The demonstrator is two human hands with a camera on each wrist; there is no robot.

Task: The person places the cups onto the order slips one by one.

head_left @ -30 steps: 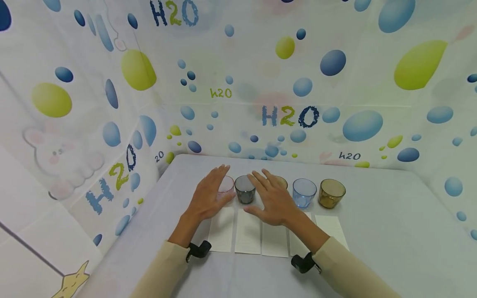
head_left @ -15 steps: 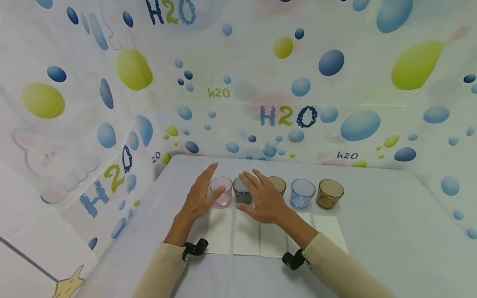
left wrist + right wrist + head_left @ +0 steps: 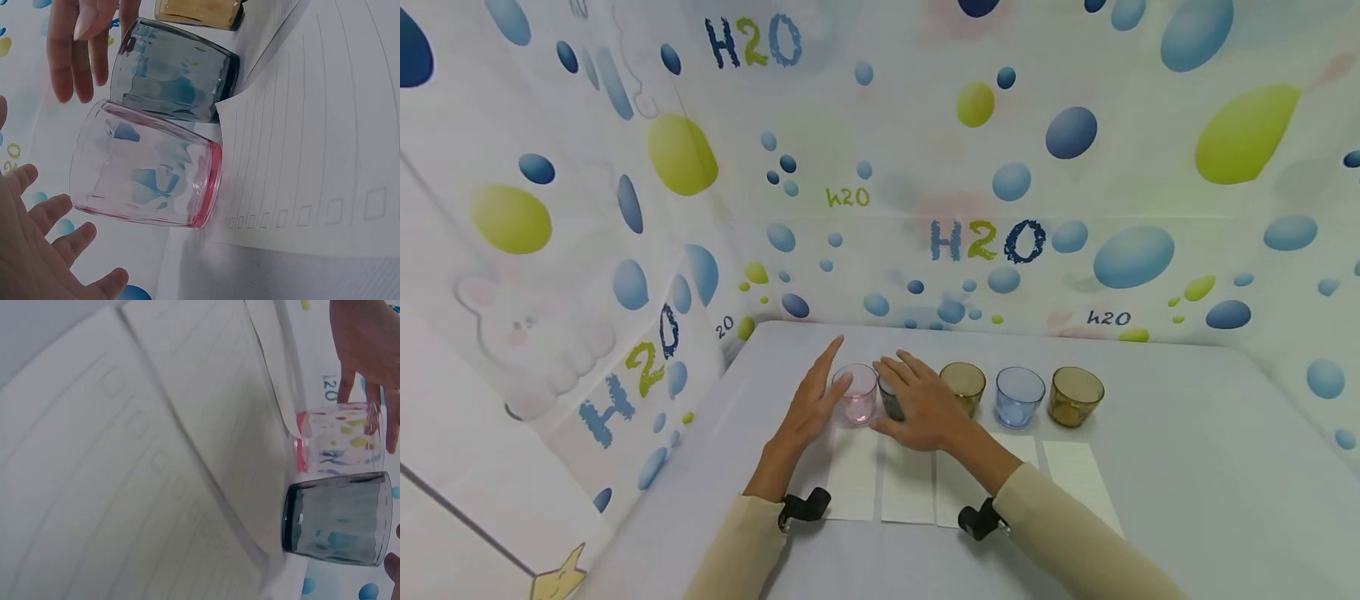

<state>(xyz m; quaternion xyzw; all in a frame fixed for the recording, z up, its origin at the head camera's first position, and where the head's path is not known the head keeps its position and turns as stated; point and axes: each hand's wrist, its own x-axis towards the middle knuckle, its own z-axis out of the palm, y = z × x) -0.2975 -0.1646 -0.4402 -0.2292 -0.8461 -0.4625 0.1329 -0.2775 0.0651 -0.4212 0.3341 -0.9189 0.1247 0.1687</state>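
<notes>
My left hand (image 3: 811, 404) is at the left side of a pink-tinted clear glass (image 3: 860, 404), fingers extended and thumb overlapping its rim in the head view. A small gap shows between those fingers and the pink glass (image 3: 150, 165) in the left wrist view. The right hand (image 3: 921, 408), fingers spread, is held in front of the smoky grey glass (image 3: 889, 405) and hides most of it. Only the right hand's fingertips (image 3: 392, 565) show in the right wrist view, at the edge beside the grey glass (image 3: 337, 519). Neither hand grips anything.
Rightward along the row stand an amber glass (image 3: 966, 385), a blue glass (image 3: 1020, 398) and a brown-amber glass (image 3: 1077, 397), all upright. Several lined paper sheets (image 3: 852, 479) lie side by side before the glasses. A patterned curtain (image 3: 910, 167) hangs behind the white table (image 3: 1195, 467).
My left hand has shifted left, uncovering the pink glass. The right hand has also moved left, covering more of the grey glass and baring the amber one. The glasses keep their order.
</notes>
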